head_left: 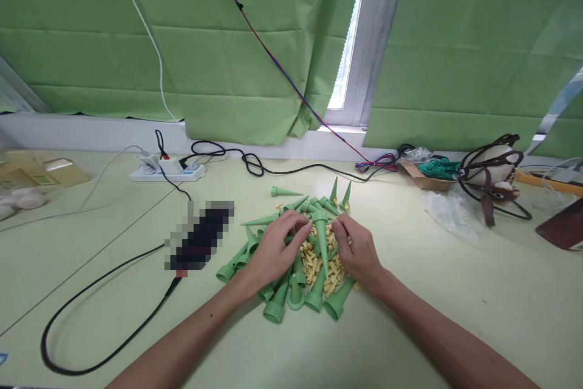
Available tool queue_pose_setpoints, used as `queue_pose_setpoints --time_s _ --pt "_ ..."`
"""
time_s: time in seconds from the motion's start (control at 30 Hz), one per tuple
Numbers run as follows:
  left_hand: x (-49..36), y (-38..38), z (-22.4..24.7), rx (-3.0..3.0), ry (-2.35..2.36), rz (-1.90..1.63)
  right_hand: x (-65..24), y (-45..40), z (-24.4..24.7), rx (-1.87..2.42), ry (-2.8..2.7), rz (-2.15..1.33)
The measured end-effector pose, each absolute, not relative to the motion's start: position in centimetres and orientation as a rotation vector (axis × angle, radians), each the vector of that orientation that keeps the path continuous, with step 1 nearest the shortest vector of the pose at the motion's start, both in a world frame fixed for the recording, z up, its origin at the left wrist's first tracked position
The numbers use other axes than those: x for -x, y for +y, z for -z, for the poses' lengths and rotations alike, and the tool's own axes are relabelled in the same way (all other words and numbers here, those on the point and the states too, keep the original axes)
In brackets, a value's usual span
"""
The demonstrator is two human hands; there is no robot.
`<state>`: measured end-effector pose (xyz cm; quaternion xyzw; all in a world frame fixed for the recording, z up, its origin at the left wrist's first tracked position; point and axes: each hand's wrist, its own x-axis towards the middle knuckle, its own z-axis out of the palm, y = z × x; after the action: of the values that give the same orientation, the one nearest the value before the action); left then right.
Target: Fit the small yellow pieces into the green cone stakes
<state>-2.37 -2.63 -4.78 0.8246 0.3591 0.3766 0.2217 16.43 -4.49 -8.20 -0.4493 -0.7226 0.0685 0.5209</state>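
Note:
Both hands are over a heap of green plastic cone-shaped spikes (275, 304) and small yellow plastic pieces (334, 273). My left hand (281, 246) is at the heap's left side, its thumb and fingers drawn together; whatever they grip is hidden. Over on the right, my right hand (357, 248) has its fingers curled in a pinch, and what is in it is too small to make out. Between the two hands one green spike (321, 243) lies on top, its wide collar away from me and its tip towards me.
Two green spikes with yellow ends (347, 196) stand behind the heap, and a loose one (286, 192) lies nearby. A blurred dark device (203, 237) with a black cable is at left. A power strip (168, 171), plastic bag (453, 213) and bag with straps (489, 170) are farther back.

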Motion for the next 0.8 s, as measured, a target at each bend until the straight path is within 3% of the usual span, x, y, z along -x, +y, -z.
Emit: queue_pose_setpoints --time_s 0.27,0.8 --pt "2.37 -3.01 4.33 -2.306 0.946 -0.879 -16.33 -4.54 8.27 1.001 -1.764 -0.193" --pt "2.54 -3.14 4.58 -2.341 0.894 -0.968 -16.23 -4.91 7.92 1.005 -1.807 -0.204"
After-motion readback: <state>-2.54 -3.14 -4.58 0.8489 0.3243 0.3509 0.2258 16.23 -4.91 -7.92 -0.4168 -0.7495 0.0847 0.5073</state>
